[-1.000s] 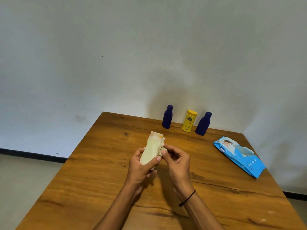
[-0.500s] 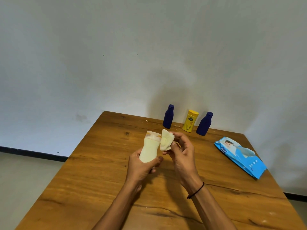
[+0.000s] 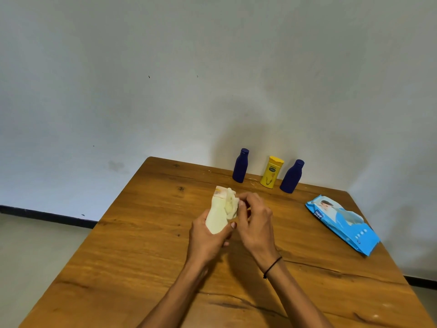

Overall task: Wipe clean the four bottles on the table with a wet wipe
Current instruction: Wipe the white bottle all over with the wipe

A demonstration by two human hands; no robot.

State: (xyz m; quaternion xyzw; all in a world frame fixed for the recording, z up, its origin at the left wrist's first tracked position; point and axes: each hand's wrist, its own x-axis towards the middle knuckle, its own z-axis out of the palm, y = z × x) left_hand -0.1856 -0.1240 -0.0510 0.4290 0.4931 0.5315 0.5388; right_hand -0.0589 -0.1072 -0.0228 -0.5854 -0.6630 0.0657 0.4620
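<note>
The right hand (image 3: 256, 223) pinches a crumpled white wet wipe (image 3: 230, 204) against the upper side of a pale cream plastic bottle (image 3: 216, 215), which the left hand (image 3: 208, 242) grips around its base above the wooden table (image 3: 142, 245). Two dark blue bottles (image 3: 240, 165) and a yellow bottle (image 3: 271, 172) stand along the far edge.

This looks like a plain room in a home, sparsely kept. A bare, off-white painted wall (image 3: 165, 79) with a few scuffs and specks runs behind a worn wooden surface (image 3: 146, 252), its grain cracked and knotted. A dark skirting strip (image 3: 47, 215) edges a pale floor (image 3: 35, 256). Household toiletries stand at the far edge against the wall: two dark blue bottles (image 3: 240, 165) (image 3: 292, 176) and a yellow bottle (image 3: 272, 171) between them. A blue pack of baby wipes (image 3: 343, 223) lies to the right.
</note>
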